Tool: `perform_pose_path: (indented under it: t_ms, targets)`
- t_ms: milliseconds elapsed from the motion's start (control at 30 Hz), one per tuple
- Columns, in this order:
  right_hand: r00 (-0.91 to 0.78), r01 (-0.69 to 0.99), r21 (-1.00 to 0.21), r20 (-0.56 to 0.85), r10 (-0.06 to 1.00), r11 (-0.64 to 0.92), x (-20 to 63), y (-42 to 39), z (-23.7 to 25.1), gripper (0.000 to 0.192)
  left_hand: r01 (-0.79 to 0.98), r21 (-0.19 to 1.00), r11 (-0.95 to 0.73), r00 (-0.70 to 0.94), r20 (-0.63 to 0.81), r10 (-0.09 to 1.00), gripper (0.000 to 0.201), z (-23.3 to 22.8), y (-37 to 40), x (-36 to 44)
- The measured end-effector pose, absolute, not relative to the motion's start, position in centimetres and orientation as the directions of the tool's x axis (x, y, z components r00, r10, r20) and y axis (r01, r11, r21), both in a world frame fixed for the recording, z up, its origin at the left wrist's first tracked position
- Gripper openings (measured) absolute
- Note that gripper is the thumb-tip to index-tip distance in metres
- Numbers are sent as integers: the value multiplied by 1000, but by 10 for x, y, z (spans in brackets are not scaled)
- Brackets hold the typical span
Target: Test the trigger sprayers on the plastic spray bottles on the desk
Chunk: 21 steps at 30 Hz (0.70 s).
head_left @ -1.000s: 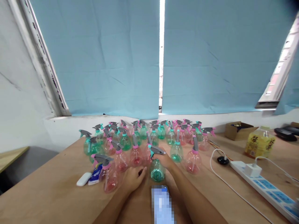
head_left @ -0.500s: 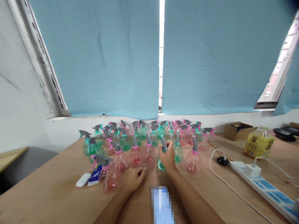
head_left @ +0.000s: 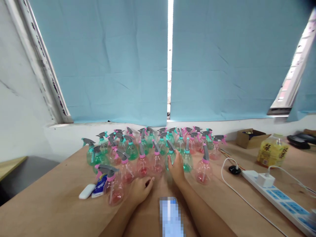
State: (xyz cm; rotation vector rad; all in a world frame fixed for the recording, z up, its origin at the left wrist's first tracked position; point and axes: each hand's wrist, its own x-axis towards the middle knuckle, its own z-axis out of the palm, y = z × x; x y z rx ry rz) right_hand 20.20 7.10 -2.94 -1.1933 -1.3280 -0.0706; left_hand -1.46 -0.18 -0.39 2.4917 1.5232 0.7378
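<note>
My right hand (head_left: 176,166) is closed around a spray bottle (head_left: 171,156) with a clear green body and a grey trigger head. My thumb is on its left side and my fingers are on its right; the hand hides much of the lower body. My left hand (head_left: 140,190) rests on the table with its fingers curled into a loose fist and the thumb out; I see nothing in it. A pink spray bottle (head_left: 115,191) stands just left of it, and another pink spray bottle (head_left: 127,171) stands behind it. Several more green and pink ones stand in rows farther back.
A phone with a blurred screen (head_left: 171,217) lies between my forearms. At left are a white case (head_left: 87,191) and a blue packet (head_left: 100,186). To the right are a power strip (head_left: 278,197) with cables, a yellow-labelled jug (head_left: 272,151) and a cardboard box (head_left: 250,139).
The green spray bottle in my right hand has moved away from me, closer to the rows, and my fingers sit lower on it. My left hand has stayed in place.
</note>
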Motion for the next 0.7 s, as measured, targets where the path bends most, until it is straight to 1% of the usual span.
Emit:
perform_pose_path:
  t_ms: [200, 367, 433, 600, 700]
  targets:
    - [283, 591, -634, 742, 608, 499, 204, 72, -33, 56, 800, 362, -479, 366, 339, 867, 51, -4, -1, -15]
    - [306, 545, -667, 722, 620, 508, 205, 64, -28, 61, 796, 373, -478, 366, 333, 869, 52, -2, -3, -15]
    - [309, 540, -663, 729, 611, 518, 207, 59, -23, 58, 795, 375, -477, 367, 328, 870, 51, -1, -3, -14]
    - [364, 604, -619, 775, 517, 502, 220, 44, -12, 40, 807, 378, -454, 354, 307, 883, 50, 2, -4, -13]
    - [399, 622, -619, 778, 485, 480, 228, 38, -8, 34, 808, 376, -454, 351, 312, 883, 51, 3, -5, -13]
